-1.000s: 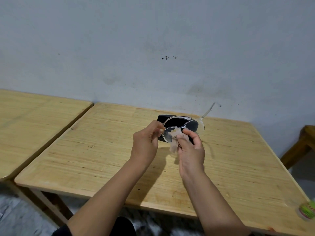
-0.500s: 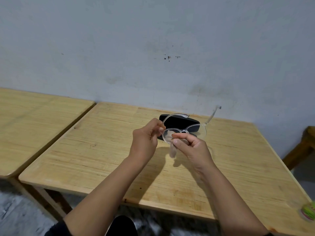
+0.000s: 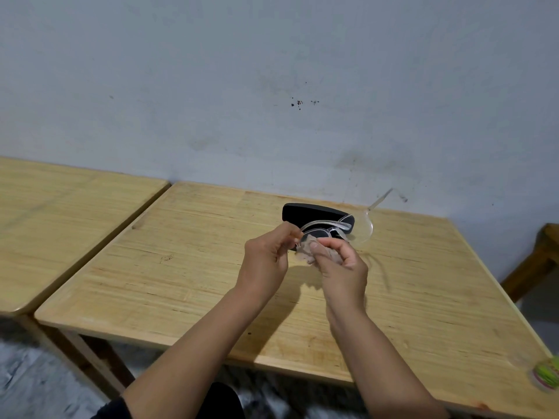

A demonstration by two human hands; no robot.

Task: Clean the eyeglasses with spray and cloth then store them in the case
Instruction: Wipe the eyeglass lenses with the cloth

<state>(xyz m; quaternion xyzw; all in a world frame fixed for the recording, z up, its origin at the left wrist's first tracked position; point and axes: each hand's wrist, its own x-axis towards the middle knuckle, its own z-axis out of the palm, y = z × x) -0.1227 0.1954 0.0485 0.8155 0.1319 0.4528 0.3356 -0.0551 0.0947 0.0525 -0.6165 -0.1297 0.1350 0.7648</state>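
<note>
Both hands are raised together above the middle of the wooden table (image 3: 181, 267), close enough that the fingertips nearly meet. Left hand (image 3: 266, 264) pinches the left end of the clear-framed eyeglasses (image 3: 332, 229) between thumb and curled fingers, holding them off the table. Right hand (image 3: 341, 267) has its fingers and thumb curled round a small pale cloth (image 3: 305, 252), pressing it against the left lens, which the cloth mostly hides. From that grip the frame runs up and to the right, so the uncovered right lens sits beyond the right hand, and one clear temple arm sticks out further right and away, over the far edge of the table against the grey wall (image 3: 272, 86). Just behind the hands, on the far part of the table, lies the black case (image 3: 308, 214), closed and lengthwise left to right; the glasses overlap it in view, and whether they touch it cannot be told. At the near right corner of the table lies a small green and pink object (image 3: 546, 373), blurred. A second wooden table (image 3: 60, 222) stands just to the left.
</note>
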